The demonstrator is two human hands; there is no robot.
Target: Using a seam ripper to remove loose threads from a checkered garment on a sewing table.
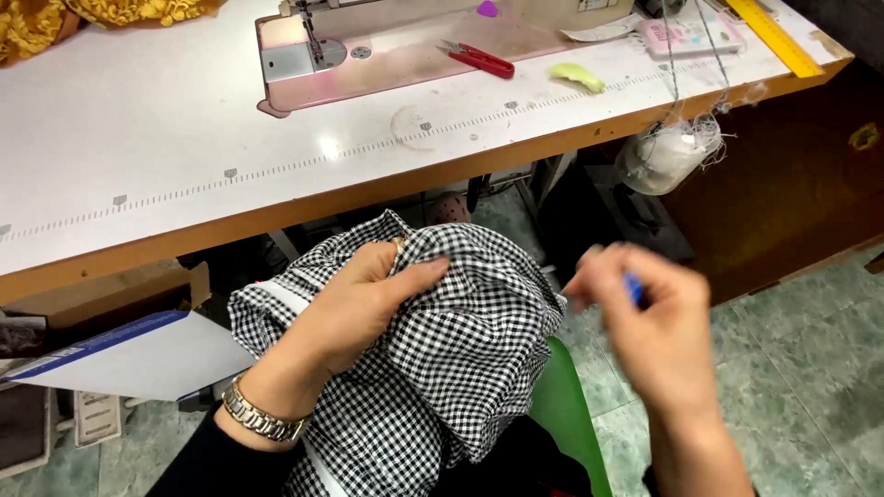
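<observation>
A black-and-white checked fabric (460, 350) lies bunched on my lap below the table edge. My left hand (364, 299) grips a fold of it near the top, thumb pressed on the cloth; a metal watch sits on that wrist. My right hand (654, 336) is raised to the right of the fabric, blurred, fingers pinched on a small blue tool (633, 288) that barely shows. The right hand does not touch the cloth.
A white sewing table (184, 156) with a sewing machine base (368, 55), red thread snips (479, 60), a yellow-green chalk piece (577, 76) and a yellow ruler (773, 37). A bag of thread scraps (668, 152) hangs off the edge. Green seat (562, 405), tiled floor.
</observation>
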